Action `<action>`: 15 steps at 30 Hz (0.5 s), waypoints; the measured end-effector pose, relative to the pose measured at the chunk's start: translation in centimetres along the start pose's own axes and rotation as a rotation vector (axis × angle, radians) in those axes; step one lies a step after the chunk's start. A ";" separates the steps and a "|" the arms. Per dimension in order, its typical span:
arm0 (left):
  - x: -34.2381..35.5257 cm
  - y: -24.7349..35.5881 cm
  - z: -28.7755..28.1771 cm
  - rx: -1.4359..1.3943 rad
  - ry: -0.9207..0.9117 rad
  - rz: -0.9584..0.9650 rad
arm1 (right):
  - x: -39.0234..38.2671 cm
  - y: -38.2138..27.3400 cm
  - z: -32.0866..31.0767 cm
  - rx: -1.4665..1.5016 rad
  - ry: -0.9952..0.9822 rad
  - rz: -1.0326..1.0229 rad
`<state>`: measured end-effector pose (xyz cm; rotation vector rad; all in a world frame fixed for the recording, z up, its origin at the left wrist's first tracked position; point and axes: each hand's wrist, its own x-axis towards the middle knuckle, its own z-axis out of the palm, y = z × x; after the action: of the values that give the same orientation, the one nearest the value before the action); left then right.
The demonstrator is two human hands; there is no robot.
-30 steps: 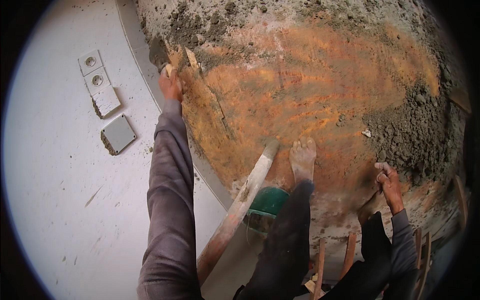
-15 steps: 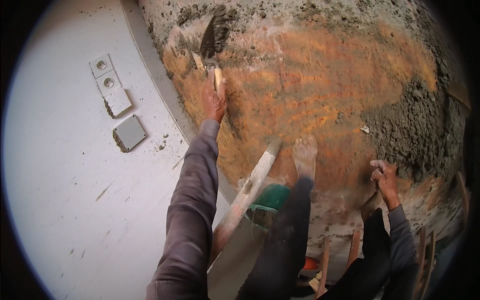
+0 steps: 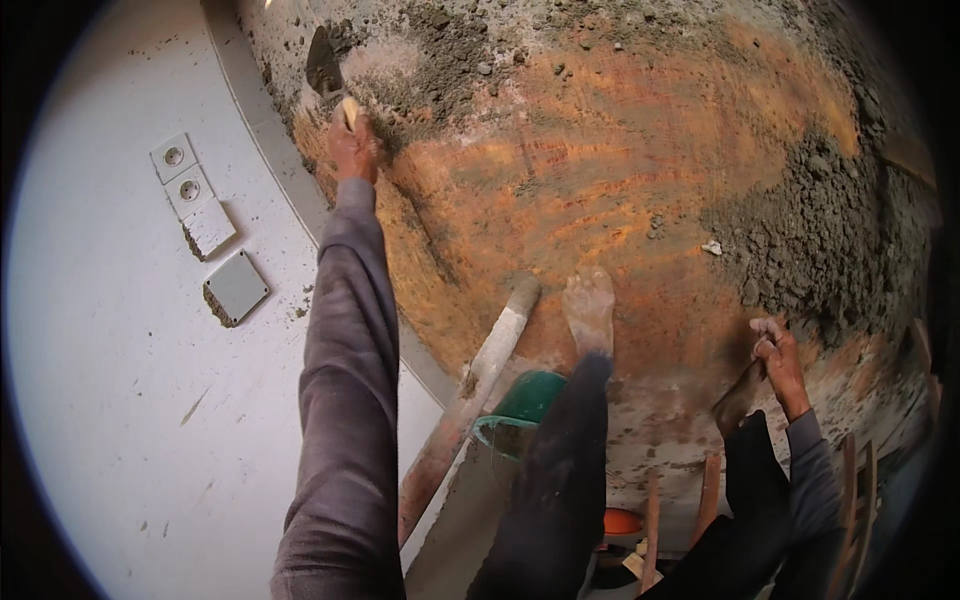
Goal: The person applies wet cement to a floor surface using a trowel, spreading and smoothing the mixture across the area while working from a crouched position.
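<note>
My left hand is wrapped around the pale wooden handle of a trowel. Its dark blade lies at the upper left, against the mortar-strewn surface near the wall. Beside the blade, to its right, wet grey mortar is spread in a loose patch over the orange-stained board. At the lower right my right hand hangs above my right foot, fingers curled in with nothing visible in them. A larger mortar heap sits just beyond that hand.
On the left stands a white wall with sockets and a grey box cover. A crusted pole leans by a green bucket. My bare left foot is on the board. Wooden bars and an orange object lie below.
My left hand has moved up and left with the trowel, and mortar now lies to the right of the blade. My right hand's fingers have drawn in slightly. The view has shifted a little.
</note>
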<state>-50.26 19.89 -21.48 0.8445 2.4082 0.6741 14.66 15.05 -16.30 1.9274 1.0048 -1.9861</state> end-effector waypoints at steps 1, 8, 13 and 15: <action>0.0 -0.9 0.5 -0.045 0.020 0.062 | 0.0 -0.2 0.4 0.000 -0.005 -0.003; -13.1 5.1 8.1 0.102 -0.152 0.014 | -2.6 -2.0 2.1 -0.039 -0.052 -0.048; -17.8 5.1 10.1 0.226 -0.079 0.609 | -6.0 -5.2 3.4 -0.014 -0.070 -0.175; -18.5 7.0 9.8 0.166 -0.066 0.521 | -9.6 -8.7 3.7 0.050 -0.081 -0.270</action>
<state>-28.82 15.04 -19.41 1.5666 2.2141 0.6201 7.96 16.41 -4.71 1.7990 1.2626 -2.2313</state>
